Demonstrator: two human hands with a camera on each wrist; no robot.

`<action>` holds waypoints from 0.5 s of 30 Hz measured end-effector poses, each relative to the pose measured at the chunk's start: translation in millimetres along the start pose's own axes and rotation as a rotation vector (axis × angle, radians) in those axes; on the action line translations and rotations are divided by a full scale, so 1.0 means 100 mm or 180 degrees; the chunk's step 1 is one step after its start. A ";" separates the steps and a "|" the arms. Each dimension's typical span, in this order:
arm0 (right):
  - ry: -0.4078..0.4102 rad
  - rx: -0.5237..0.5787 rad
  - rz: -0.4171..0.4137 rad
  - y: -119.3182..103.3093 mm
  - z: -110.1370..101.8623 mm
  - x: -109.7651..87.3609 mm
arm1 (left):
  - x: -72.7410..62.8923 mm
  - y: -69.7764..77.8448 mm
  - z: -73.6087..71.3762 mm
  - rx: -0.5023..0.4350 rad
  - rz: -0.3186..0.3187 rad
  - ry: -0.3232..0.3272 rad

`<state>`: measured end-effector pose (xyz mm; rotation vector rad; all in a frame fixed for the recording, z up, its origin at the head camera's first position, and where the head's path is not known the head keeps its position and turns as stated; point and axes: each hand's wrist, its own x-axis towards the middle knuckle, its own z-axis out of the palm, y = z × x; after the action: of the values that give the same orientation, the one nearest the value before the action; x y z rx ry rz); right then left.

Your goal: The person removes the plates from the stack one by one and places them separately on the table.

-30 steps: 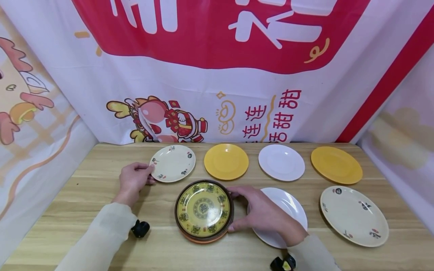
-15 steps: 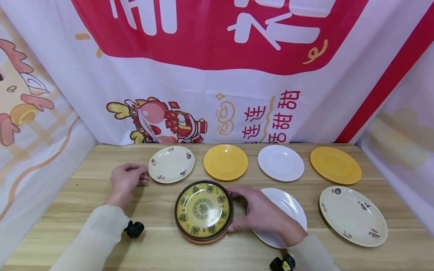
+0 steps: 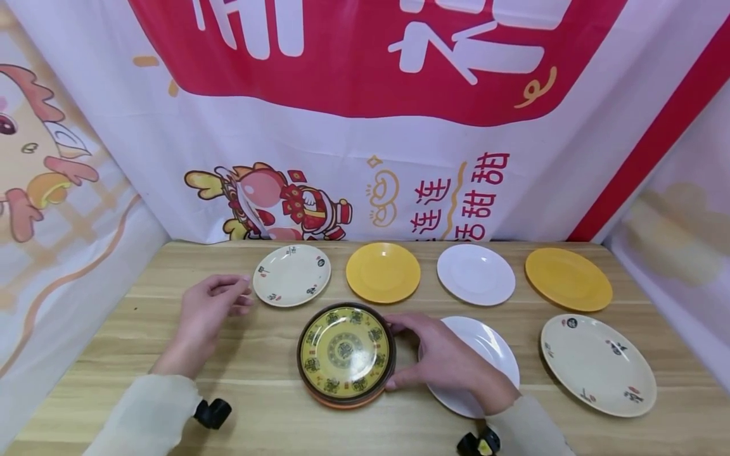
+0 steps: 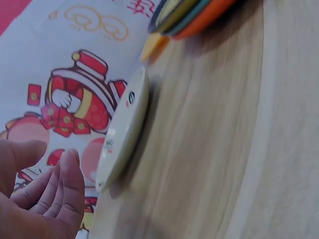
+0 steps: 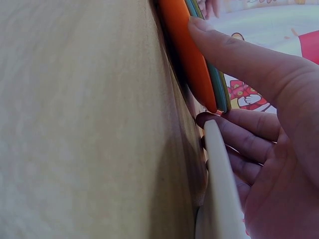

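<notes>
A stack of plates (image 3: 345,351) stands at the middle of the table, its top plate yellow-green with dark patterns and a dark rim. My right hand (image 3: 439,354) holds the stack's right side, thumb and fingers spread along the rim. In the right wrist view the thumb presses the orange bottom plate (image 5: 187,59), with a teal one above it. Just left of a cream plate (image 3: 292,275) with small printed motifs, my left hand (image 3: 213,310) hovers with loosely bent fingers. The left wrist view shows a gap between those fingers and the cream plate (image 4: 124,129).
Along the back lie a yellow plate (image 3: 383,272), a white plate (image 3: 476,274) and another yellow plate (image 3: 568,278). Another white plate (image 3: 493,345) lies partly under my right hand and forearm. A larger cream plate (image 3: 599,364) sits at the right. A printed cloth (image 3: 365,177) hangs behind.
My left hand has let go of the cream plate's left edge and drawn back slightly left. The right hand stays on the stack.
</notes>
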<state>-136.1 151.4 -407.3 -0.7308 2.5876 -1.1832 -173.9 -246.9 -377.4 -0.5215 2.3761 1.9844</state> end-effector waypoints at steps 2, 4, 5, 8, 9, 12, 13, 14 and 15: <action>0.0013 -0.0008 -0.0025 0.01 0.01 0.00 | -0.07 0.03 0.03 0.0037 0.0028 -0.0075; 0.0031 -0.0025 -0.0051 0.01 0.01 -0.01 | -0.14 0.04 0.06 0.0089 0.0026 -0.0142; 0.0038 -0.0040 -0.0064 0.02 0.02 -0.01 | -0.18 0.05 0.07 0.0107 0.0021 -0.0172; 0.0057 -0.0059 -0.0091 0.02 0.02 -0.01 | -0.29 0.04 0.12 0.0197 0.0022 -0.0266; 0.0062 -0.0070 -0.0095 0.02 0.02 -0.01 | -0.33 0.03 0.14 0.0236 0.0028 -0.0296; 0.0058 -0.0030 -0.0049 0.01 0.01 -0.01 | -0.42 -0.01 0.20 0.0397 0.0082 -0.0389; 0.0054 -0.0015 -0.0029 0.01 0.01 -0.01 | -0.45 -0.02 0.22 0.0448 0.0099 -0.0413; 0.0052 0.0002 -0.0011 0.01 0.01 -0.01 | -0.48 -0.03 0.24 0.0493 0.0118 -0.0438; 0.0047 0.0007 0.0001 0.01 0.01 -0.01 | -0.50 -0.04 0.25 0.0544 0.0141 -0.0463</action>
<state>-135.3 152.0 -408.3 -0.7238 2.5977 -1.1958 -130.9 -210.7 -376.3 -0.3106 2.4558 1.7461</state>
